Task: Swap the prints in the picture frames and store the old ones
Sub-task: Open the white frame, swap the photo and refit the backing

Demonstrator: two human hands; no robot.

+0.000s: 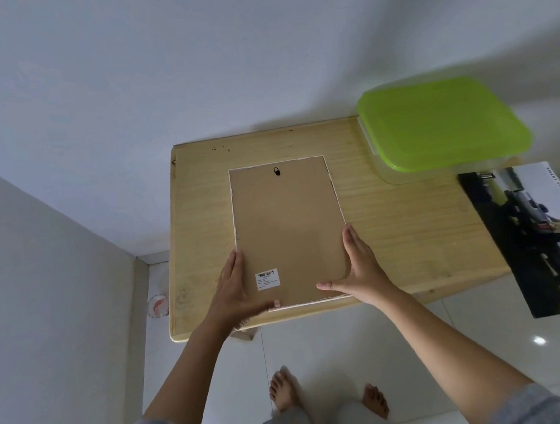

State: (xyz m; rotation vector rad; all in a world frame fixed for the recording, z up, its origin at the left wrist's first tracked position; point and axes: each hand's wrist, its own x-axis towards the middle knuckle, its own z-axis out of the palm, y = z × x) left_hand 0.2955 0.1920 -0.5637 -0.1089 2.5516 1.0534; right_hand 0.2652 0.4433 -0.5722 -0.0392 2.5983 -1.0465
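Note:
A picture frame (288, 224) lies face down on the wooden table (407, 233), its brown backing board up, with a black hanger at the far end and a barcode sticker near me. My left hand (235, 291) lies along the frame's near left edge, thumb across the near corner. My right hand (359, 269) lies along the near right edge, thumb on the backing. The fingers of both are straight against the sides. A car print (544, 237) lies at the table's right end, hanging over the edge.
A clear plastic box with a green lid (441, 121) stands at the table's far right corner. A grey wall runs along the left and back. My bare feet (289, 388) are on the white tiled floor below the table's near edge. A small round object (157, 305) lies on the floor at left.

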